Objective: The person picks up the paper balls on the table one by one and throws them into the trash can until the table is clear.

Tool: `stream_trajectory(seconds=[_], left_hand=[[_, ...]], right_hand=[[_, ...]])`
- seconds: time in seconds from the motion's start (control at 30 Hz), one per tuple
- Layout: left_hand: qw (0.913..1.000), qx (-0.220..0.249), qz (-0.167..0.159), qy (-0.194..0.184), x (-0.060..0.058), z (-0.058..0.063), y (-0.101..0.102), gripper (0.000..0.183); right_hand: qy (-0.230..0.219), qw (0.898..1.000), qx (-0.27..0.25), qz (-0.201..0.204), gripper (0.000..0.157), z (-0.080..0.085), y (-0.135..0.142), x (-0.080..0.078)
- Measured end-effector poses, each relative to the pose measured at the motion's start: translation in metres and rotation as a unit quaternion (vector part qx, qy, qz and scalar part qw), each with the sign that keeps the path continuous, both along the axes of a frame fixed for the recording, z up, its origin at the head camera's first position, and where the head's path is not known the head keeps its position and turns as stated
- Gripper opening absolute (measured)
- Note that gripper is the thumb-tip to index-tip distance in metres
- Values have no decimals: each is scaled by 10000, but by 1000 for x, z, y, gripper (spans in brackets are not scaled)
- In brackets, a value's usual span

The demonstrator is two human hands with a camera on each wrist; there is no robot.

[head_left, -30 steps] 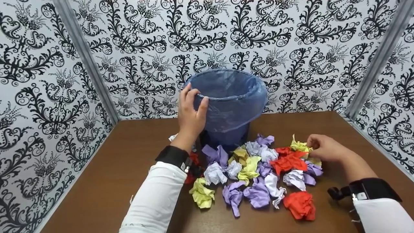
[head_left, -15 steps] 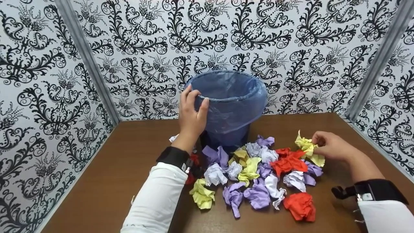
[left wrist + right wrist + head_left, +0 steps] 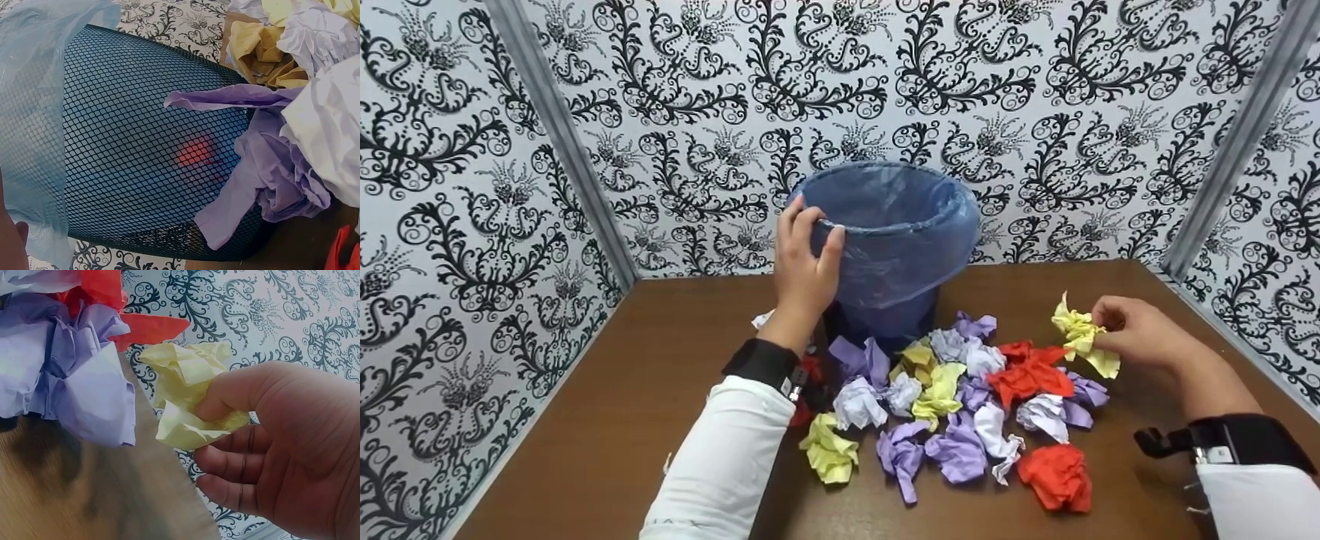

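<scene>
A mesh wastebasket [image 3: 140,135] lined with a translucent blue bag [image 3: 900,259] stands at the middle back of the table. My left hand [image 3: 806,262] grips its near left rim, fingers over the edge and thumb outside. Through the mesh in the left wrist view a red blur [image 3: 196,151] shows inside, low down. My right hand [image 3: 1144,334] pinches a crumpled yellow paper [image 3: 191,377] between thumb and fingers, right of the pile. Beside it lie a crumpled red paper [image 3: 1031,373] and a crumpled purple paper [image 3: 84,371].
Several crumpled papers in purple, white, yellow and red spread in front of the basket on the brown table [image 3: 660,360]. A red paper ball [image 3: 1056,478] lies at the near right. Patterned wall panels [image 3: 697,135] close off the back and both sides.
My right hand has moved right and slightly up with the yellow paper, away from the red paper. The left hand stays on the basket rim.
</scene>
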State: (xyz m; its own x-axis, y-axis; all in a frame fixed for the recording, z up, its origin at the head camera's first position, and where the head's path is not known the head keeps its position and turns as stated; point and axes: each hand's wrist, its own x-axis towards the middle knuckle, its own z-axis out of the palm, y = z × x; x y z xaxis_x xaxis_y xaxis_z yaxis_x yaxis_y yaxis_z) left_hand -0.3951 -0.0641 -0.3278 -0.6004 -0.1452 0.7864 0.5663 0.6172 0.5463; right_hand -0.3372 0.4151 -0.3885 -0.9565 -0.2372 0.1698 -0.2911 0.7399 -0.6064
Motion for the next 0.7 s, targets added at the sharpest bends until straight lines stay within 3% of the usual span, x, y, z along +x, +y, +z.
stream_trajectory(seconds=[0.23, 0.7], left_hand=[[10000, -23, -11, -3, 2, 1, 0, 53], [10000, -61, 24, -60, 2, 1, -1, 52]], right_hand=[[31, 9995, -289, 89, 18, 0, -1, 2], [555, 9984, 33, -67, 17, 16, 0, 8]])
